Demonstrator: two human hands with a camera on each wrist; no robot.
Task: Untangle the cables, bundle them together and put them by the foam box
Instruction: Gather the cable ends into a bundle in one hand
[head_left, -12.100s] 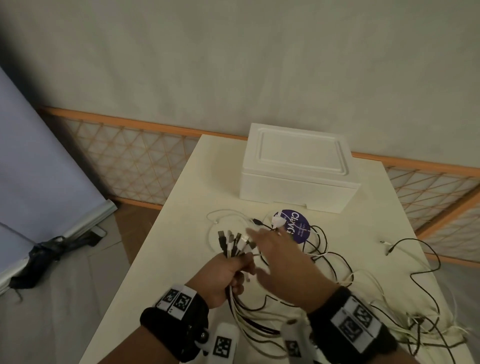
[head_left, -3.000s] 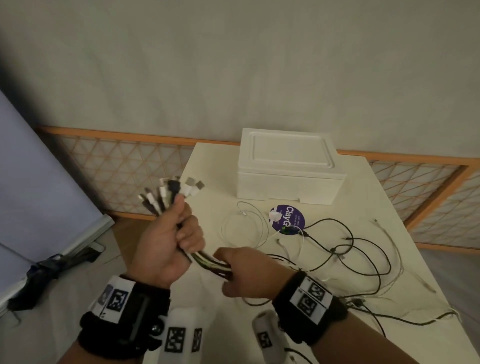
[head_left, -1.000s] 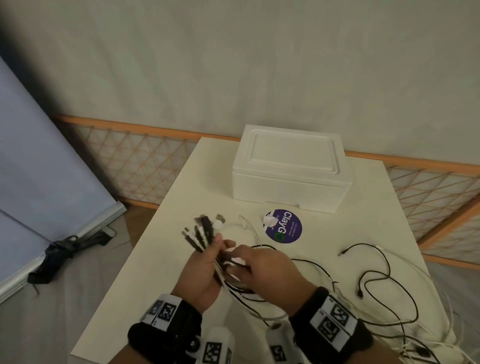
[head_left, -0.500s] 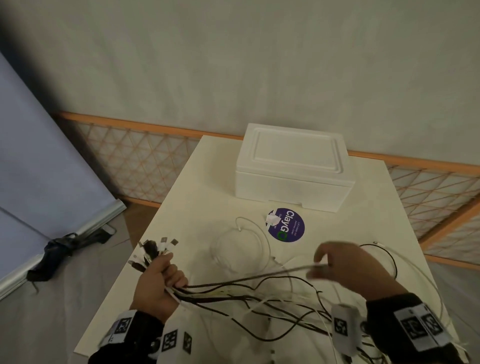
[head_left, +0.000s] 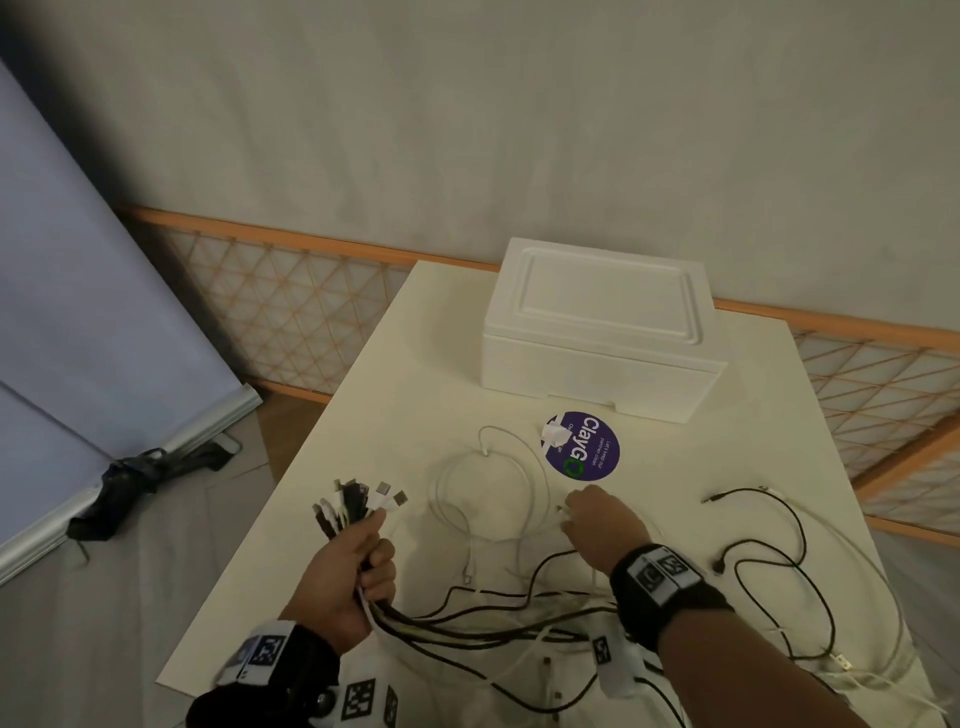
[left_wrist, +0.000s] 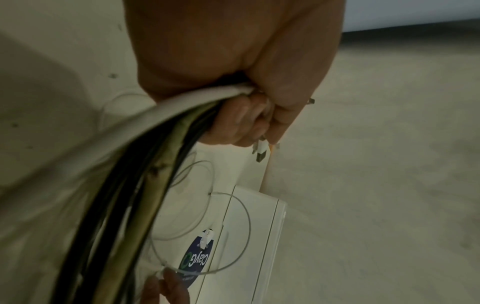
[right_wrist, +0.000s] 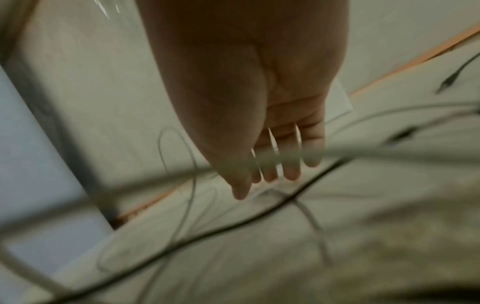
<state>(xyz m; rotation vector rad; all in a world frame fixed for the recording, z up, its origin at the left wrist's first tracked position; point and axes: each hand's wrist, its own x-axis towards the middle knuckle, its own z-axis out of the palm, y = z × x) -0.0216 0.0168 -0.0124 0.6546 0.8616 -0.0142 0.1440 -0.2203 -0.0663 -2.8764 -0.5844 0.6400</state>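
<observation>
The cables (head_left: 493, 618) are bunched in the gripping left hand (head_left: 345, 577). The right hand (head_left: 602, 525) has let go of its strand and now reaches, fingers straight, for another. The foam box (head_left: 602, 332) waits beyond.

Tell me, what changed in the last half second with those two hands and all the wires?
The right hand let go of the strand it had lifted and moved forward and down to the thin white cable looped on the table, fingers open. The left hand still grips the bundle of plug ends. Foam box and purple sticker stayed put.
</observation>
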